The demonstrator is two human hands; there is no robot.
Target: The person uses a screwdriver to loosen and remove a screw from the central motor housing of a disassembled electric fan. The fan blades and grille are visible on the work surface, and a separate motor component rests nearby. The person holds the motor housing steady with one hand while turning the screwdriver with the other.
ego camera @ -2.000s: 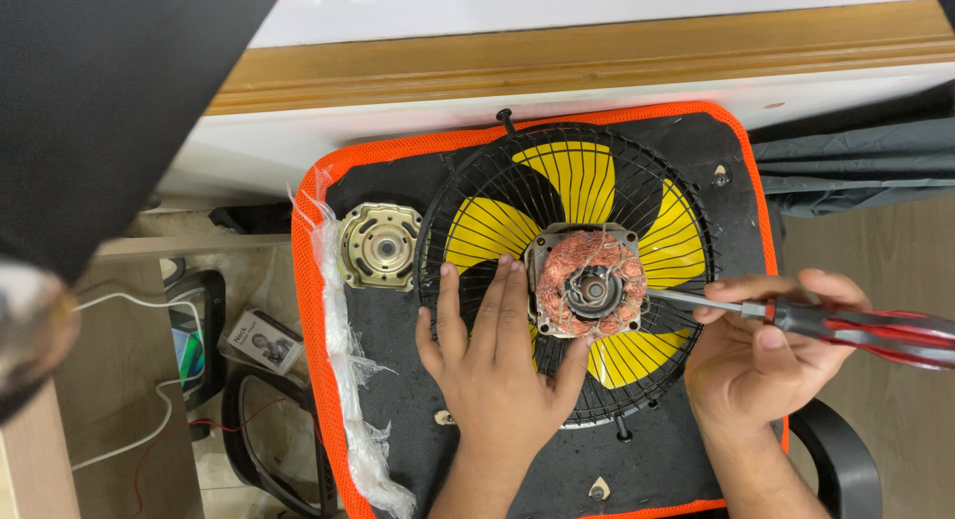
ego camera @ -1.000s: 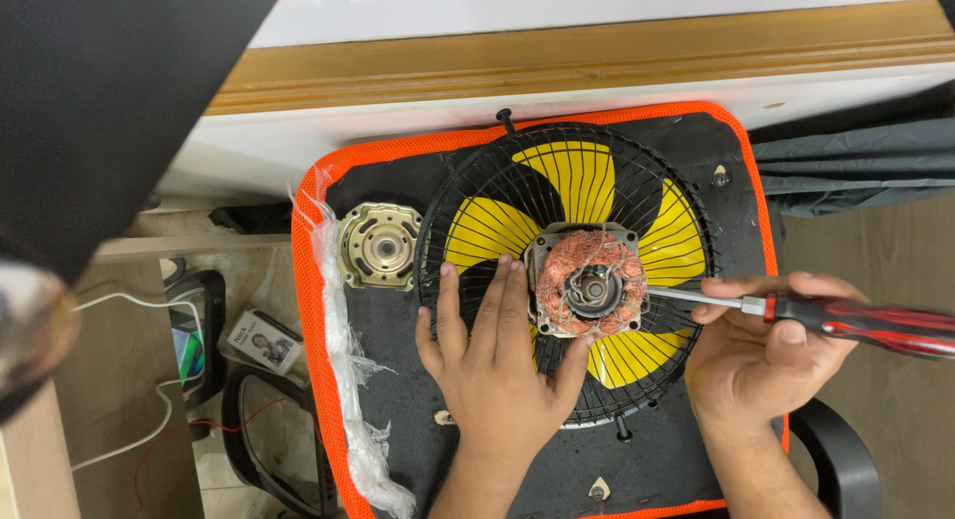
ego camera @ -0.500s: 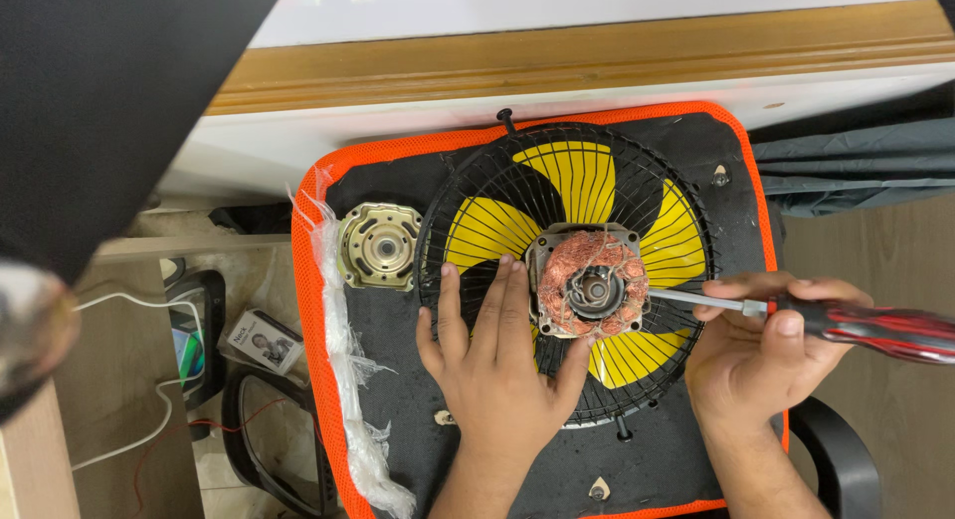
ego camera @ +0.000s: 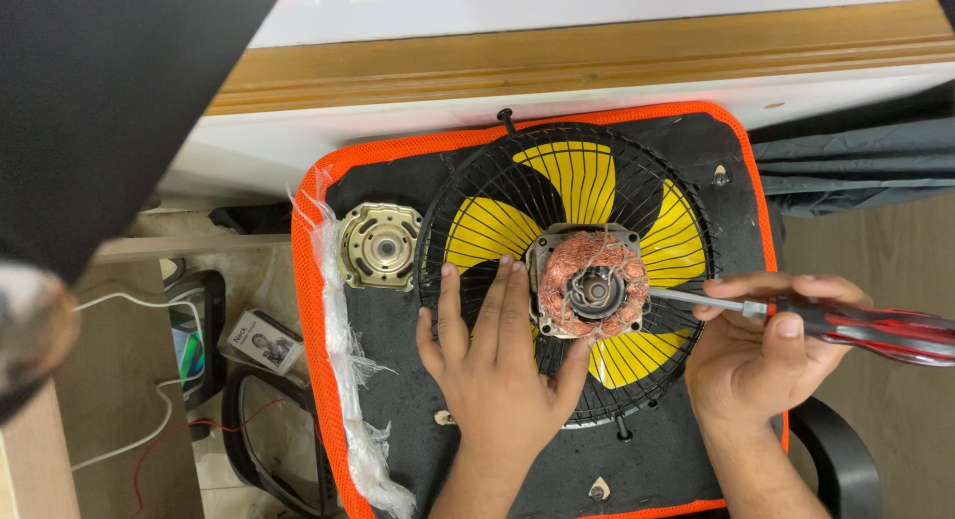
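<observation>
the left hand [ego camera: 494,365] lies flat, fingers spread, on the round black wire fan guard with yellow blades [ego camera: 567,270] — touching the square copper-wound motor [ego camera: 589,283] at its centre. the right hand [ego camera: 761,355] grips a red-and-black-handled screwdriver [ego camera: 846,322], tip at the motor's right edge.
</observation>
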